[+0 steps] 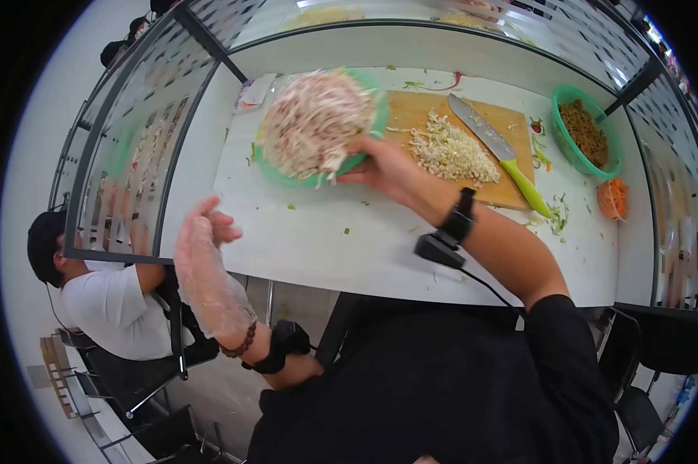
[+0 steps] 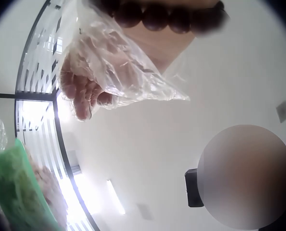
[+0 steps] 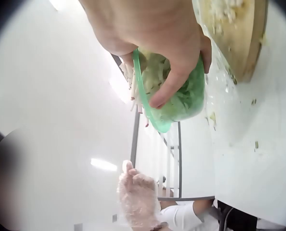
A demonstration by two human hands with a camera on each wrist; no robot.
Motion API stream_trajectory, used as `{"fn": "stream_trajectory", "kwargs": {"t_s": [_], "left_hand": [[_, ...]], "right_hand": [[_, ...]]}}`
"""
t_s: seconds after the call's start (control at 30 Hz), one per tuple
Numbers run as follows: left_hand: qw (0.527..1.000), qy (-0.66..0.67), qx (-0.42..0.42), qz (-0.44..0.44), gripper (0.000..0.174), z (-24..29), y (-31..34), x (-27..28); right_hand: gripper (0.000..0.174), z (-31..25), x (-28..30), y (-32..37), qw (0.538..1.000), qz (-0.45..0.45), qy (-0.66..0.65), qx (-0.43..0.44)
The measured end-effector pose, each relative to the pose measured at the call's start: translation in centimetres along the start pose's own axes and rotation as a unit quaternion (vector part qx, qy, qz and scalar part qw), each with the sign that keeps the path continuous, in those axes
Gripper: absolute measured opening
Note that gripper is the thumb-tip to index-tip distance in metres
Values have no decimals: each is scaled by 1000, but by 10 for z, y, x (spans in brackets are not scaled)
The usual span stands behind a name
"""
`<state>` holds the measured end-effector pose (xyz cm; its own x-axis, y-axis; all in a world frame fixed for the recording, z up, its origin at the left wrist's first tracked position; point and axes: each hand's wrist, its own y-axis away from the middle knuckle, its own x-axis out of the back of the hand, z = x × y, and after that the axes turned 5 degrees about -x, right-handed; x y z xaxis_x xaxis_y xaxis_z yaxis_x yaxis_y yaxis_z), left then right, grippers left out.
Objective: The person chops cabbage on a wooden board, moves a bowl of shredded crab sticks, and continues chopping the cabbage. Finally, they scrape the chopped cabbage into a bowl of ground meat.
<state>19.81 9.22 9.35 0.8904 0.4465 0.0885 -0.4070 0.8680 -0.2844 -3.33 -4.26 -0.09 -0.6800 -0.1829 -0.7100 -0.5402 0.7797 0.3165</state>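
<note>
My bare right hand grips the near right rim of a green bowl heaped with thin whitish-pink shreds. In the right wrist view, the thumb and fingers span the bowl's wall, and some shreds hang over its lip. My left hand, in a clear plastic glove, is raised off the table's left front edge, apart from the bowl. Its fingers are loosely bent with nothing in them; the left wrist view shows the glove baggy around the hand.
A wooden cutting board bears chopped pale bits and a green-handled knife. Farther right stand a green bowl of brown food and a small container of orange shreds. Scraps dot the white table; a person sits at left.
</note>
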Motion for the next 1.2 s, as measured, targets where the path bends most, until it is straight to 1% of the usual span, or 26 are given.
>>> {"fn": "stream_trajectory", "kwargs": {"t_s": [0.07, 0.13, 0.17, 0.2, 0.27, 0.33, 0.4, 0.47, 0.5, 0.53, 0.57, 0.6, 0.63, 0.67, 0.73, 0.8, 0.9, 0.97, 1.0, 1.03, 1.13, 1.2], "left_hand": [[1000, -6, 7, -9, 37, -2, 6, 1], [1000, -15, 15, -20, 36, -7, 8, 3], [999, -24, 29, 12, 34, -8, 7, -2], [999, -29, 21, 12, 34, -8, 8, -5], [998, -35, 43, 18, 33, -15, 2, -12], [998, -30, 49, -8, 33, -29, -4, -16], [997, -33, 62, -17, 34, -45, -9, -19], [996, -45, 77, -11, 35, -59, -16, -18], [995, -62, 72, -3, 39, -72, -20, -14], [995, -81, 49, 17, 41, -81, -28, -10], [994, -98, 24, 37, 43, -90, -41, -7], [992, -116, 0, 56, 44, -100, -57, -3], [993, -111, 7, 46, 46, -114, -78, 2], [994, -105, 14, 37, 48, -130, -104, 7], [982, -174, 33, -64, 55, -155, -151, 18], [982, -121, 64, -131, 57, -169, -175, 9], [970, -111, 33, -215, 58, -162, -178, -23], [982, 17, 70, -176, 62, -175, -173, -34], [980, 81, 88, -156, 64, -179, -171, -39], [981, 79, 97, -149, 61, -181, -172, -43], [990, -2, 101, -103, 59, -182, -171, -49], [995, 24, 81, -55, 59, -183, -155, -57]], "right_hand": [[37, 15, 1, -30, 999, -26, -13, -16], [36, 17, -13, -23, 999, -32, -39, -9], [38, 18, -15, -17, 999, -21, -41, -15], [39, 18, -15, -8, 1000, -19, -18, -16], [42, 16, -9, 16, 1000, -10, 24, -16], [42, 7, 11, 56, 994, 12, 89, -59], [38, -21, 11, 115, 973, 19, 226, 35], [33, -31, 48, 151, 930, 83, 331, 137], [28, -35, 65, 168, 907, 143, 339, 205], [26, -43, 77, 188, 884, 220, 345, 225], [25, -50, 87, 208, 873, 270, 332, 234], [24, -52, 108, 224, 871, 294, 308, 246], [24, -51, 117, 236, 862, 340, 268, 263], [24, -50, 130, 248, 861, 345, 260, 268], [24, -45, 152, 264, 859, 355, 246, 274], [23, -36, 157, 270, 859, 368, 226, 274], [21, -23, 160, 269, 864, 379, 193, 270], [21, -13, 160, 262, 868, 381, 171, 267], [21, -9, 159, 260, 870, 382, 170, 260], [20, -5, 157, 257, 873, 382, 169, 254], [21, 1, 149, 249, 877, 383, 160, 243], [20, 3, 148, 245, 879, 381, 164, 236]]}}
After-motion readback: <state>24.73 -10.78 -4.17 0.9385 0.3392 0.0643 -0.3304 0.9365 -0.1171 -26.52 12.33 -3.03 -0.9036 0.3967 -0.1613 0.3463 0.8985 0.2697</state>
